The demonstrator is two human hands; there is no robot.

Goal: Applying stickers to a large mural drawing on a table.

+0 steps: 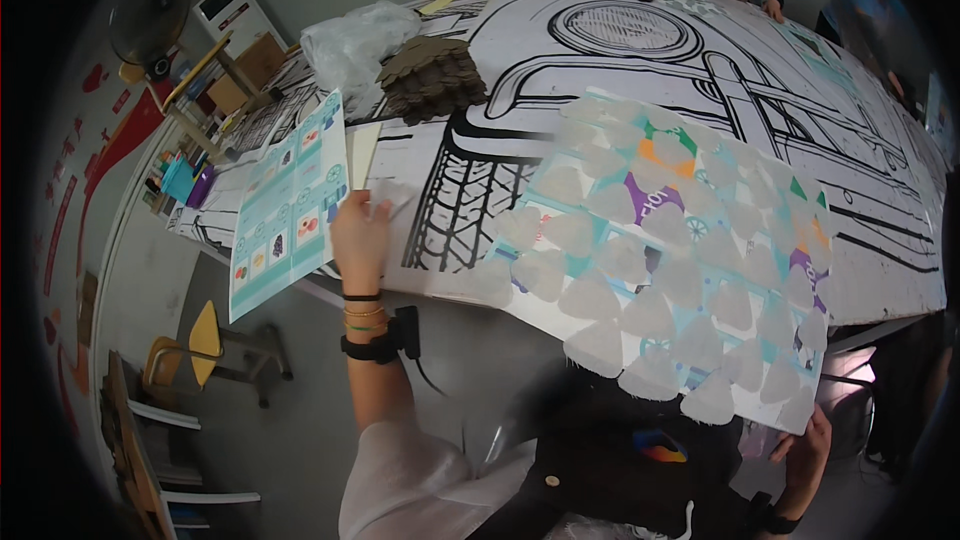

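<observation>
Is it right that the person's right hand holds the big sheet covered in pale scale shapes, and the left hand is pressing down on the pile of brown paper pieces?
Not quite. The right hand does hold the big sheet of pale scale shapes by its lower corner. But the left hand is not on the brown paper pieces; those lie farther up the table. The head view shows its fingers on the drawing's edge, beside the teal printed sheet.

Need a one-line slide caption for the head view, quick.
Left hand reaches over the big car drawing toward the teal printed sheet, while right hand holds a scale-covered panel.
</observation>
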